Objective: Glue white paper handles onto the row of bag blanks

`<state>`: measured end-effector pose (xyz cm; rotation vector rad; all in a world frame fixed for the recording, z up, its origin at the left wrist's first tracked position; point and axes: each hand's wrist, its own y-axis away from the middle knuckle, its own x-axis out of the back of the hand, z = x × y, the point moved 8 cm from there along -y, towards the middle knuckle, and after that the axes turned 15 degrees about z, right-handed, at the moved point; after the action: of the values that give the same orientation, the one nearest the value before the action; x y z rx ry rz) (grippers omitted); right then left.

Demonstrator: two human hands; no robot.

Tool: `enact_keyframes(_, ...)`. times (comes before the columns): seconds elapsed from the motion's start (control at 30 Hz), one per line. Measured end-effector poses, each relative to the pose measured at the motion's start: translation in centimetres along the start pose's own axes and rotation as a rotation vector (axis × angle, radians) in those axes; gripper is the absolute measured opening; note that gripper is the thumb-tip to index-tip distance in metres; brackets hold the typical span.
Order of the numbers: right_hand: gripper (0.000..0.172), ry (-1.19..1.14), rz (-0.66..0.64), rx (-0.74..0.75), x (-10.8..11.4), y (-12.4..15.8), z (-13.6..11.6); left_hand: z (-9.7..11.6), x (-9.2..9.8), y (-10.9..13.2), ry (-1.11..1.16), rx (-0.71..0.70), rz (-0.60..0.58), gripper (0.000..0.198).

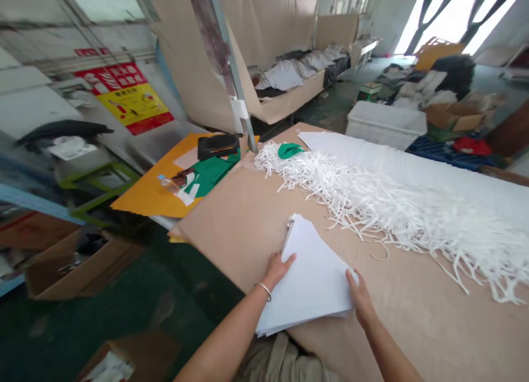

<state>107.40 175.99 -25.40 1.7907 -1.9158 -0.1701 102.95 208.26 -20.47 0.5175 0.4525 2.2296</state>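
Observation:
A stack of white cut sheets lies on the brown paper-covered table, near its front edge. My left hand rests on the stack's left edge with its fingers laid flat against it. The right edge is touched by my right hand, thumb on top of the sheets and fingers stretched along the side. A silver bangle sits on my left wrist. Something thin and metallic pokes out at the stack's far left corner; I cannot make out what it is.
A long heap of white strips runs across the table behind the stack, with a green scrap at its far end and white layered fabric beyond. An orange board with green pieces and a bottle lies left. Cardboard boxes stand on the floor.

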Motion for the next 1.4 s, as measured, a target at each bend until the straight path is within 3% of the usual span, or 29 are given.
enact_keyframes(0.07,0.090,0.054,0.162,-0.100,-0.5,1.6,0.4,0.2,-0.1,-2.0,-0.094,-0.009,-0.106,0.036)
enact_keyframes(0.13,0.085,0.016,0.196,-0.206,-1.4,3.3,0.9,0.4,0.5,-3.9,-0.180,0.011,-0.208,0.038)
enact_keyframes(0.23,0.073,-0.160,0.004,-0.344,-4.2,5.8,1.0,0.7,1.2,-5.9,-0.212,0.124,-0.389,0.043)
enact_keyframes(0.33,0.063,-0.331,-0.179,-0.463,-6.3,8.0,0.5,1.3,0.7,-6.3,-0.146,0.247,-0.602,0.047)
enact_keyframes(0.47,0.060,-0.383,-0.288,-0.509,-7.2,9.1,-0.7,2.8,-0.4,-6.1,-0.119,0.223,-0.681,0.055)
enact_keyframes(0.6,0.075,-0.317,-0.321,-0.279,-5.3,8.8,-4.1,7.3,-0.6,-5.1,-0.113,-0.026,-0.632,0.066)
enact_keyframes(0.7,0.094,-0.101,-0.203,0.001,-1.5,8.4,-6.1,11.9,0.5,-3.2,-0.048,-0.230,-0.594,0.076)
enact_keyframes(0.8,0.106,0.169,-0.100,0.246,1.2,8.7,-6.8,14.5,1.5,-0.7,0.020,-0.297,-0.622,0.083)
enact_keyframes(0.87,0.111,0.295,-0.083,0.408,1.4,9.1,-6.9,14.5,1.6,0.9,0.018,-0.272,-0.666,0.085)
enact_keyframes(1.0,0.109,0.388,-0.022,0.664,-0.5,9.1,-6.6,12.2,0.9,3.0,-0.075,-0.255,-0.698,0.081)
enact_keyframes(1.1,0.103,0.397,0.093,0.725,-1.4,7.8,-6.8,11.2,-0.3,3.5,-0.108,-0.355,-0.677,0.075)
enact_keyframes(1.27,0.067,0.365,0.204,0.749,-1.3,6.4,-9.7,12.3,-2.8,2.9,-0.195,-0.560,-0.637,0.060)
enact_keyframes(1.33,0.068,0.360,0.205,0.762,-1.0,7.3,-10.7,13.3,-2.5,2.9,-0.266,-0.697,-0.644,0.064)
enact_keyframes(1.4,0.081,0.384,0.187,0.779,-0.6,8.9,-10.8,13.6,-1.3,3.3,-0.339,-0.836,-0.683,0.074)
